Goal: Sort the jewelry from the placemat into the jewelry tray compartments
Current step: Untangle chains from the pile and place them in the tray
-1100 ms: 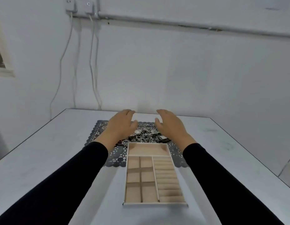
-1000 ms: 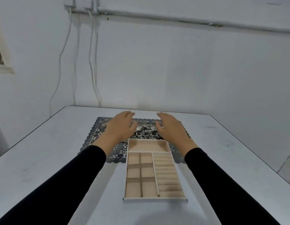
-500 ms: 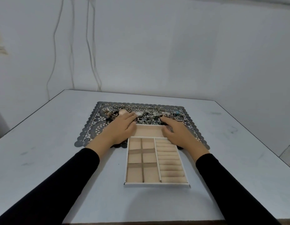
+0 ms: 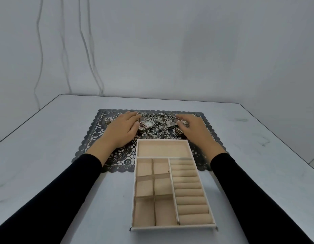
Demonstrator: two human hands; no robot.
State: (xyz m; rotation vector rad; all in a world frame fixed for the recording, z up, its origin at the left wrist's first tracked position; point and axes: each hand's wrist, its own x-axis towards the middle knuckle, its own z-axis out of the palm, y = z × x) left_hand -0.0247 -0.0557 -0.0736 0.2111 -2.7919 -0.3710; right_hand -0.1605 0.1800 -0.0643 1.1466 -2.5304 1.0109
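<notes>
A dark lace placemat lies on the white table, and a heap of silver jewelry with a round-faced watch sits on it. My left hand rests palm down on the heap's left side with relaxed fingers. On the heap's right side lies my right hand, fingers slightly bent, holding nothing I can see. The beige jewelry tray stands just in front of the heap; its wide top compartment, small square compartments and ring rolls hold nothing.
The white table reaches the wall behind. Its left and right edges show, the right one close to my right sleeve. Cables hang down the wall at the back left.
My head has tilted down, so the tray and mat sit lower and larger in view. Both hands have spread apart from the tray's top edge onto the two sides of the jewelry heap.
</notes>
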